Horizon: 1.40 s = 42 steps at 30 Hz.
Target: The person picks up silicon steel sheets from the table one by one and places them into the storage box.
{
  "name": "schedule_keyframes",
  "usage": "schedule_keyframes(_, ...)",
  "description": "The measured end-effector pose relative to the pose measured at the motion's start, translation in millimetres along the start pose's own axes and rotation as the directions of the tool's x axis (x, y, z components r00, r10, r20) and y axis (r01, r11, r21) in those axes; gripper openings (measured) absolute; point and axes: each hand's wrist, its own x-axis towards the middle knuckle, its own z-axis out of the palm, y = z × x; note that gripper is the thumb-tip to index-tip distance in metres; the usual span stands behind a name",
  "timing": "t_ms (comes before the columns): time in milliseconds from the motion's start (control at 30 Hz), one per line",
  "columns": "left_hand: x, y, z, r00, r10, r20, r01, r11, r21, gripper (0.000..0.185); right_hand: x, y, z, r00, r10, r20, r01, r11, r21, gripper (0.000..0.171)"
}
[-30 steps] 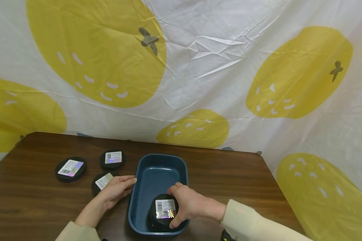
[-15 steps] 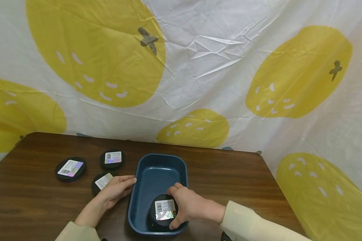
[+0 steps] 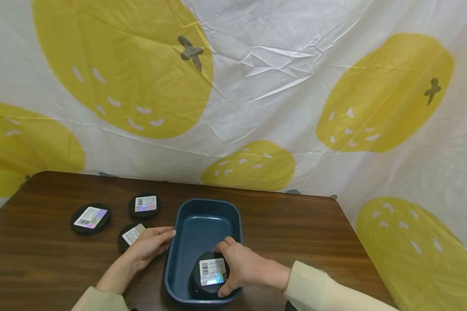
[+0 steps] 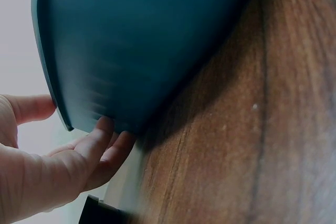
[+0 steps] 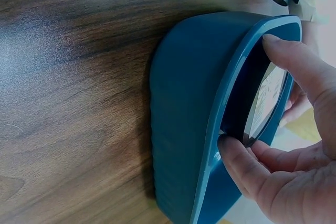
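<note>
A deep blue rectangular tray [image 3: 202,229] stands on the brown table in the head view. Inside its near end sits a flat, round black container [image 3: 196,276] with a silvery label on top; it looks raised, and whatever lies under it is hidden. My right hand [image 3: 243,268] grips its right side, thumb near and fingers far, also visible in the right wrist view. At the tray's left wall is my left hand [image 3: 151,246]. The left wrist view shows its thumb at the rim and its fingers [image 4: 100,140] against the outer wall, holding the tray.
Several things lie left of the tray: a labelled black disc [image 3: 91,219] farthest left, another disc [image 3: 145,205] behind, and a third disc [image 3: 132,234] partly behind my left hand. A dark object [image 3: 290,306] shows at the bottom edge. Behind the table [image 3: 288,224] hangs a lemon-print cloth [image 3: 280,108].
The labelled top of the black container in the tray has sunk or tilted very slightly, and the shine on its label has shifted. Both hands stay almost where they were.
</note>
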Motion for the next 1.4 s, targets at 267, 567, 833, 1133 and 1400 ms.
schedule_keyframes(267, 0.5, 0.1, -0.5, 1.0, -0.003, -0.005, 0.003, 1.0, 0.003, 0.048, 0, 1, 0, 1.0, -0.003, 0.006, 0.003, 1.0, -0.001, 0.079)
schedule_keyframes(567, -0.4, 0.2, -0.7, 1.0, 0.004, 0.01, -0.004, 1.0, 0.004, 0.047, 0, 5, 0, 1.0, -0.012, 0.013, 0.012, 1.0, 0.008, 0.078)
schedule_keyframes(833, -0.8, 0.7, -0.5, 0.999, 0.021, 0.031, -0.021, 1.0, 0.003, 0.048, -2, 7, -1, 0.999, -0.044, 0.0, 0.044, 0.999, 0.02, 0.078)
schedule_keyframes(1133, 0.2, -0.4, -1.9, 0.999, 0.022, 0.033, -0.023, 1.0, 0.004, 0.048, -1, 10, -4, 0.999, -0.037, 0.011, 0.036, 0.997, 0.062, 0.075)
schedule_keyframes(1400, 0.4, -0.4, -2.1, 0.999, 0.024, 0.036, -0.024, 1.0, -0.003, 0.048, -1, 13, -8, 0.999, -0.044, 0.005, 0.043, 0.995, 0.094, 0.073)
